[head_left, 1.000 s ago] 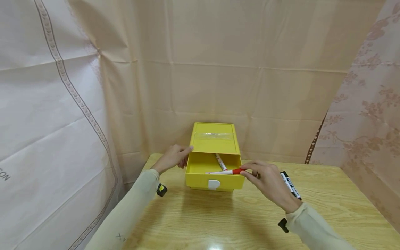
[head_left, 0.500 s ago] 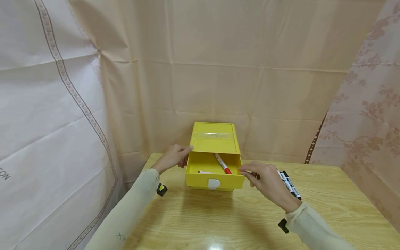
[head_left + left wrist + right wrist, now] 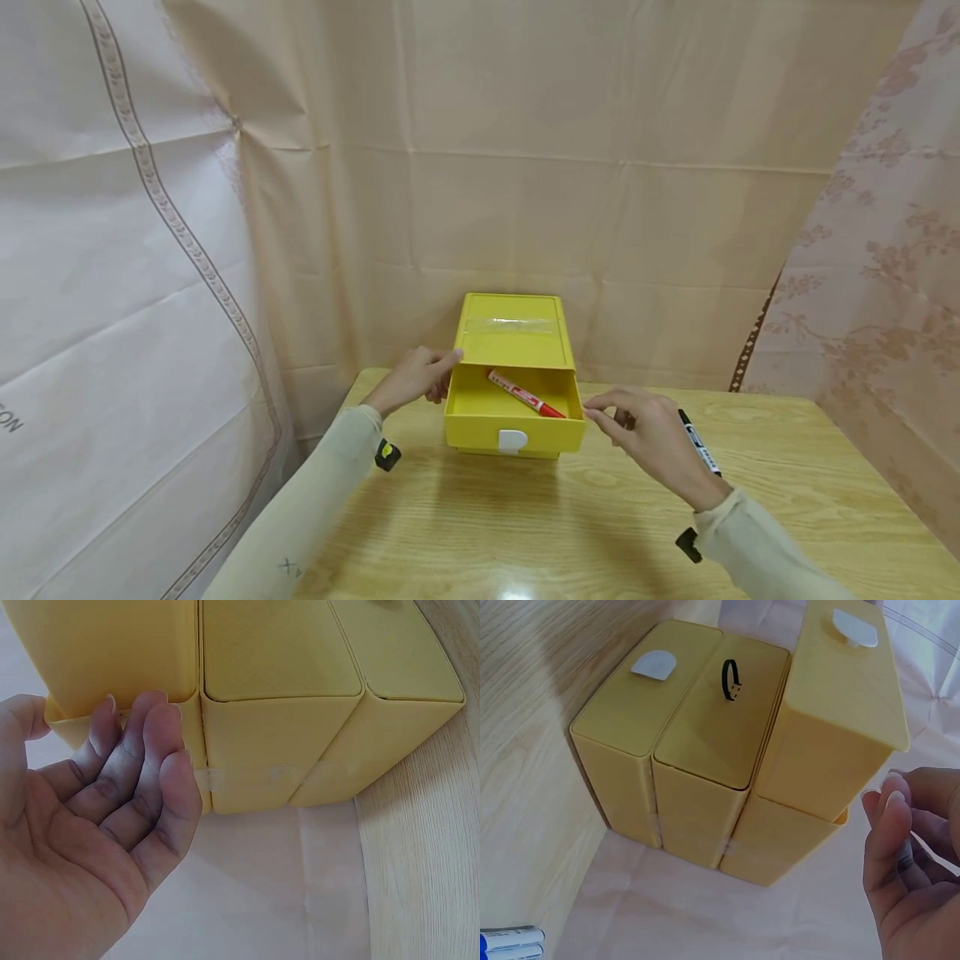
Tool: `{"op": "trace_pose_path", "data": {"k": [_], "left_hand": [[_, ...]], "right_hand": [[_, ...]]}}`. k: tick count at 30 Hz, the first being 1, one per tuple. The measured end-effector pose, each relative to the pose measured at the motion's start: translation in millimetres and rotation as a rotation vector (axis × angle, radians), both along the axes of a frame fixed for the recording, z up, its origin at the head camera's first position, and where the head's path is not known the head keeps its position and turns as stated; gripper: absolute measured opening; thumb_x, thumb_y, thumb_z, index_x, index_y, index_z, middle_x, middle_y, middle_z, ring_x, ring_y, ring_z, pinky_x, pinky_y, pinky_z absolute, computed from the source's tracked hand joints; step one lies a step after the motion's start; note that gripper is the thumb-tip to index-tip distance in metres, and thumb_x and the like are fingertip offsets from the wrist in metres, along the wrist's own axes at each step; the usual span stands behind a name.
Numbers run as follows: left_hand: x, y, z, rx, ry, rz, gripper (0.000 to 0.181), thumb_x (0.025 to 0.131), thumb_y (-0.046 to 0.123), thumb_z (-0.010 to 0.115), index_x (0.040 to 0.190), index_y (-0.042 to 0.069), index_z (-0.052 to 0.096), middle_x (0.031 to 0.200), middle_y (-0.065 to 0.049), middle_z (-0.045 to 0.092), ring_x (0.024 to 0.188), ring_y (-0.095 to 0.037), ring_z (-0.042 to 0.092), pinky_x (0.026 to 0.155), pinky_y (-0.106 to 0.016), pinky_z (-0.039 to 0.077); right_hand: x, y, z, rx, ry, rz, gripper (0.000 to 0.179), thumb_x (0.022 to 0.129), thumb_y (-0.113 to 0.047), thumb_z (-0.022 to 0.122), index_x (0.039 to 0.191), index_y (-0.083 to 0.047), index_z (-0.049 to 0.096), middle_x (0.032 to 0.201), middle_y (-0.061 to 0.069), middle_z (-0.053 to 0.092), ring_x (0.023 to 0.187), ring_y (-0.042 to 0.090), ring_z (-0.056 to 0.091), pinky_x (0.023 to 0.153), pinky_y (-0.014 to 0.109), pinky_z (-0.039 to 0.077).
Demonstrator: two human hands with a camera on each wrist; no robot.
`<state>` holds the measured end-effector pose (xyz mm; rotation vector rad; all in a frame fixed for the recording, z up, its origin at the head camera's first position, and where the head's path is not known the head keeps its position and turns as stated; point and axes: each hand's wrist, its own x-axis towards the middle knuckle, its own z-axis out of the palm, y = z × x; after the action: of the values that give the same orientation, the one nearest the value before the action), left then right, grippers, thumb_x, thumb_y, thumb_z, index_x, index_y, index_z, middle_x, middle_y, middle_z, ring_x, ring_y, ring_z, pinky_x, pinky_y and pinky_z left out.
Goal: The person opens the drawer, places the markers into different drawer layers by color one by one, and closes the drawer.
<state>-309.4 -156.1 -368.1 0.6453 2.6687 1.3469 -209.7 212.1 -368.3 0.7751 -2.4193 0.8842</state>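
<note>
In the head view, a yellow drawer cabinet (image 3: 516,332) stands on the table with its top drawer (image 3: 480,432) pulled out. A red-capped marker (image 3: 525,393) lies slantwise inside that drawer. My left hand (image 3: 417,377) holds the cabinet's front left corner, thumb on the top edge, fingers bent against the side. My right hand (image 3: 647,433) is at the drawer's right rim, fingertips close together and holding nothing. The right wrist view shows the loosely bent right fingers (image 3: 891,836) beside the drawer, apart from it.
A black-capped marker (image 3: 699,443) lies on the wooden table (image 3: 810,467), partly behind the right hand. Blue-ended markers (image 3: 511,943) show in the right wrist view. Two lower drawers are closed, one with a black loop (image 3: 729,681). A beige curtain (image 3: 517,208) hangs behind.
My right hand has let go of a red-capped marker, which dropped into the drawer, and moved slightly right. The red-capped marker in view now lies at another slant. The left hand stayed put.
</note>
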Motion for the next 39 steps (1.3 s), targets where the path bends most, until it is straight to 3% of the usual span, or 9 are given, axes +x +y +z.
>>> {"op": "trace_pose_path", "data": {"k": [4,11,19,23,30,39], "left_hand": [[0.3,0.1,0.3,-0.009,-0.002,0.009,0.062,0.107,0.058,0.044,0.077,0.008,0.067,0.073,-0.012,0.068,0.065,-0.033,0.065,0.062,-0.040,0.056],[-1.7,0.0,-1.6,-0.003,0.001,0.005,0.061,0.108,0.055,0.044,0.078,0.008,0.067,0.071,-0.010,0.067,0.064,-0.032,0.065,0.067,-0.049,0.058],[-2.8,-0.5,-2.6,0.012,0.003,-0.010,0.059,0.108,0.054,0.044,0.078,0.008,0.066,0.072,-0.011,0.066,0.062,-0.026,0.063,0.066,-0.047,0.058],[-2.5,-0.3,-1.8,0.019,-0.001,-0.016,0.058,0.108,0.054,0.045,0.079,0.008,0.067,0.073,-0.012,0.066,0.062,-0.027,0.064,0.063,-0.040,0.057],[-1.6,0.4,-0.7,0.026,-0.002,-0.018,0.059,0.108,0.055,0.045,0.079,0.008,0.067,0.074,-0.015,0.067,0.062,-0.027,0.065,0.063,-0.039,0.057],[-1.9,0.2,-0.8,0.021,-0.001,-0.016,0.060,0.107,0.056,0.045,0.079,0.008,0.066,0.076,-0.016,0.067,0.063,-0.028,0.065,0.068,-0.048,0.058]], "right_hand": [[1.2,1.4,-2.5,0.000,-0.029,-0.007,0.009,0.093,-0.009,0.078,0.100,-0.014,0.080,0.081,-0.009,0.067,0.052,0.000,0.053,0.044,0.024,0.045],[2.8,3.8,-7.3,0.038,-0.095,-0.069,0.010,0.098,-0.023,0.074,0.099,-0.016,0.081,0.085,-0.010,0.070,0.053,0.000,0.054,0.048,0.025,0.047],[9.7,4.4,-10.8,0.037,-0.213,-0.111,0.021,0.102,-0.032,0.068,0.100,-0.016,0.081,0.093,-0.003,0.074,0.053,0.002,0.056,0.050,0.026,0.047],[12.7,2.0,-14.4,0.038,-0.270,-0.103,0.022,0.102,-0.033,0.067,0.098,-0.016,0.081,0.082,-0.008,0.071,0.051,0.005,0.056,0.052,0.027,0.047],[17.5,-2.6,-23.2,0.000,-0.393,-0.070,0.026,0.103,-0.037,0.064,0.096,-0.018,0.080,0.068,-0.011,0.065,0.049,0.011,0.056,0.044,0.029,0.048],[23.0,-11.6,-33.5,-0.064,-0.550,0.013,0.034,0.102,-0.048,0.061,0.095,-0.021,0.079,0.069,-0.005,0.067,0.047,0.016,0.055,0.041,0.032,0.049]]}}
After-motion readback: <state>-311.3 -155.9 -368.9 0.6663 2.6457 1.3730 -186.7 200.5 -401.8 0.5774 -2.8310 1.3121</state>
